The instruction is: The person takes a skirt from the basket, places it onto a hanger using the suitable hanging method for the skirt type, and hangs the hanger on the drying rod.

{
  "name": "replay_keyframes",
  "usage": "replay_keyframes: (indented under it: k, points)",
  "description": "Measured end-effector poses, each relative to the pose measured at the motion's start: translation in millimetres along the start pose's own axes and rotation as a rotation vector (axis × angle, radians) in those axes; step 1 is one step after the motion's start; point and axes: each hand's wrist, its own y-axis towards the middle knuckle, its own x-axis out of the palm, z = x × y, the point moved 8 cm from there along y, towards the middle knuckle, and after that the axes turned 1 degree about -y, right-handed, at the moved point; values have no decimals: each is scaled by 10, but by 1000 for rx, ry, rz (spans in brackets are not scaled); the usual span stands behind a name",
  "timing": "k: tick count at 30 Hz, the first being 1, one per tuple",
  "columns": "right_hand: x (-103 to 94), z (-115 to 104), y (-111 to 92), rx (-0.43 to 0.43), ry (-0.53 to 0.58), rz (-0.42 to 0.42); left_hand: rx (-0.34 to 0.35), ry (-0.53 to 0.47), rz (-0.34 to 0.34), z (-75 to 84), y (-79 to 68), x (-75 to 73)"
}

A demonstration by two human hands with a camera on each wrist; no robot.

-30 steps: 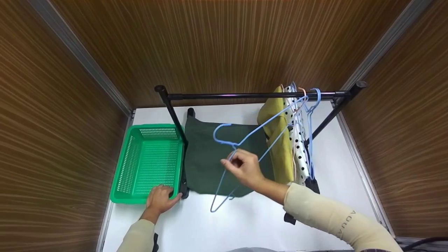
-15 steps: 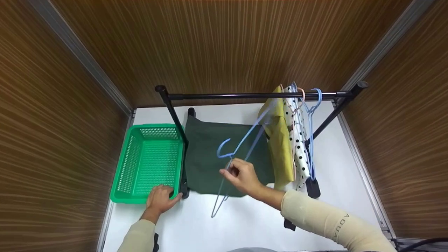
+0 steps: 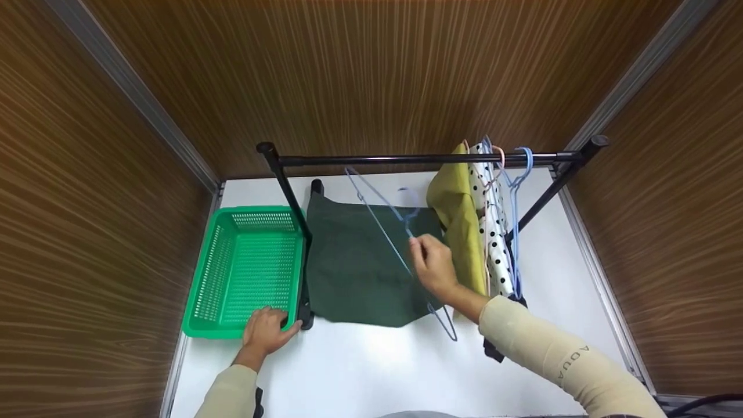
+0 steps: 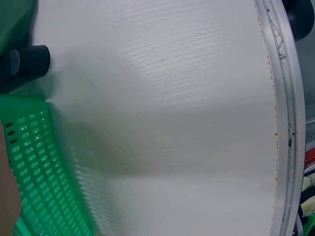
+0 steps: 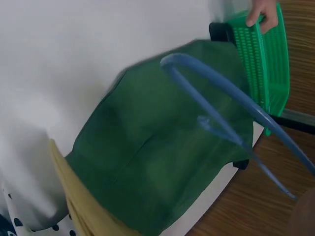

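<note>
In the head view my right hand (image 3: 432, 264) pinches a blue clothes hanger (image 3: 407, 219) near its neck. The hanger is held in the air, tilted, below the rack's rail, its hook curving up toward the right. It also crosses the right wrist view, where the blue hanger's shoulder end (image 5: 226, 85) shows over the green cloth. My left hand (image 3: 266, 330) grips the near rim of the green plastic basket (image 3: 212, 334), fingers over the edge. Spread flat on the white table under the hanger lies a dark green cloth (image 3: 371, 267).
A black garment rack's rail (image 3: 371, 159) spans the back. On its right side hang a yellow garment (image 3: 464, 232), a white polka-dot garment (image 3: 499, 261) and blue hangers (image 3: 515, 232). Wood-grain panels (image 3: 371, 81) stand behind and at both sides.
My right hand has moved right and turned the hanger, so its hook, which pointed left, now curves to the right and one shoulder points up-left. The left hand and basket stay put.
</note>
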Motion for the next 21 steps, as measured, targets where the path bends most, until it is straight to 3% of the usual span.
replay_keyframes:
  k: [6,14,21]
  points:
    - [-193,180,125,30,-45,104,-8,2,-20,-4,6,18]
    - [-516,516,429,211,-51,175,6,-25,5,2,9,15]
    - [-844,856,613,281,-78,232,-20,10,-41,7,-4,24]
